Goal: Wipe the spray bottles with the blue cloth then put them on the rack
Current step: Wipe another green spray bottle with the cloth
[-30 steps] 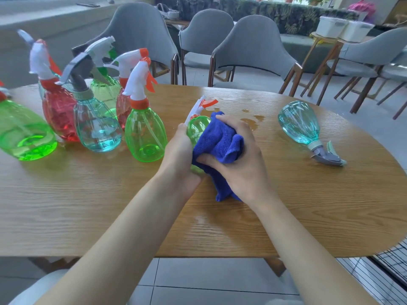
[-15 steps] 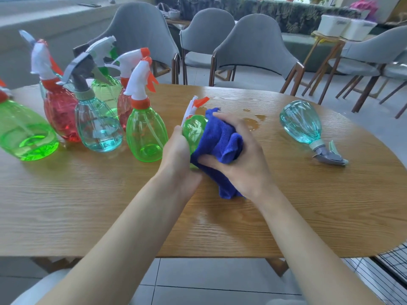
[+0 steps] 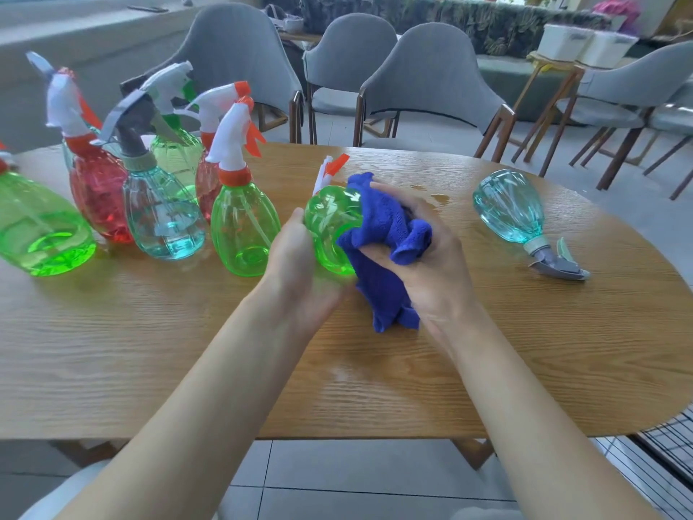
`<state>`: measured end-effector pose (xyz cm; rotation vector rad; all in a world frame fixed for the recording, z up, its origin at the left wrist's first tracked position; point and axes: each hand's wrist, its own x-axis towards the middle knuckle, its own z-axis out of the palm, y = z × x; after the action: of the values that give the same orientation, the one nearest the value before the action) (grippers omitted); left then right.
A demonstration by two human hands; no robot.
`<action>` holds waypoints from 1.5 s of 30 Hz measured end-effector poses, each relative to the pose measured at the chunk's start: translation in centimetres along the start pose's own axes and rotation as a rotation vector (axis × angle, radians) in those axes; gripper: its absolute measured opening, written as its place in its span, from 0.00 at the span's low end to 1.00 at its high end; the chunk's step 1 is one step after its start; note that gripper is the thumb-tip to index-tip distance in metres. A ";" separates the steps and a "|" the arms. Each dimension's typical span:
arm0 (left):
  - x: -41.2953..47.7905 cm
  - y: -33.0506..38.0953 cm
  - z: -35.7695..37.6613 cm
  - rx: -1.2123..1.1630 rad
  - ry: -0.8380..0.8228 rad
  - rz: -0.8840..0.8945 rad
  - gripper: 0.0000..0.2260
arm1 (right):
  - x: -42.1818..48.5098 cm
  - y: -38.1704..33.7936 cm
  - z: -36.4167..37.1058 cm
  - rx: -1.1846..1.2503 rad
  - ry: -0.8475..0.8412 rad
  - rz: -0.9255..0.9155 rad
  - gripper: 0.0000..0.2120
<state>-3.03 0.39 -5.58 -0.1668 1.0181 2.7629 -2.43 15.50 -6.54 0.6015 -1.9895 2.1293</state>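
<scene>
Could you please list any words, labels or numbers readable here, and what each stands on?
No text can be read.
The held transparent green plastic spray bottle, the blue cloth and the wooden table show none; the white boxes behind are too blurred.

A left hand (image 3: 300, 264) grips a green spray bottle (image 3: 330, 223) above a wooden table (image 3: 525, 350). The right hand (image 3: 423, 257) presses a blue cloth (image 3: 382, 234) against it.

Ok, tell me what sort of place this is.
Probably a café or lounge seating area, not certain. Several matching grey upholstered chairs with wooden legs stand about, a long bank of dark green foliage runs along the back, and the oval wood-grain table stands on a pale tiled floor.
</scene>
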 end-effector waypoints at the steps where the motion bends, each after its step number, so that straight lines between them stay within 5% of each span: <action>1: 0.0 -0.1 0.2 -0.005 0.021 0.004 0.23 | -0.1 0.2 0.1 0.043 0.022 0.029 0.24; 9: -1.6 -1.0 1.7 0.068 0.183 0.133 0.27 | -0.8 -0.8 1.4 0.069 0.159 0.086 0.06; 16: -1.9 -1.1 2.1 0.665 0.291 0.382 0.29 | -0.6 -2.0 1.9 0.119 0.114 0.173 0.09; 18: -1.8 -1.4 2.0 0.729 0.288 0.448 0.22 | -0.8 -2.3 2.1 0.131 0.095 0.223 0.09; 24: -2.6 -1.3 2.1 0.847 0.366 0.535 0.17 | -1.7 -0.9 2.4 -0.234 0.027 0.112 0.23; 29: -3.2 -1.7 2.0 1.117 0.268 0.638 0.17 | -1.5 -2.1 1.5 0.017 0.086 0.224 0.10; 39: -3.0 -1.2 1.5 1.250 0.286 0.683 0.19 | -1.4 -1.2 2.2 -0.030 0.032 0.180 0.13; 42: -3.3 -1.3 1.5 1.347 0.206 0.708 0.19 | -1.0 -2.2 1.8 0.064 0.088 0.245 0.10; 45: -3.7 -1.8 1.7 1.460 0.106 0.672 0.22 | -0.5 -2.7 1.0 0.148 0.182 0.295 0.17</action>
<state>0.86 2.32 -4.75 0.2992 3.1276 1.6118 -0.77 14.82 -4.19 0.1292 -1.9334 2.4151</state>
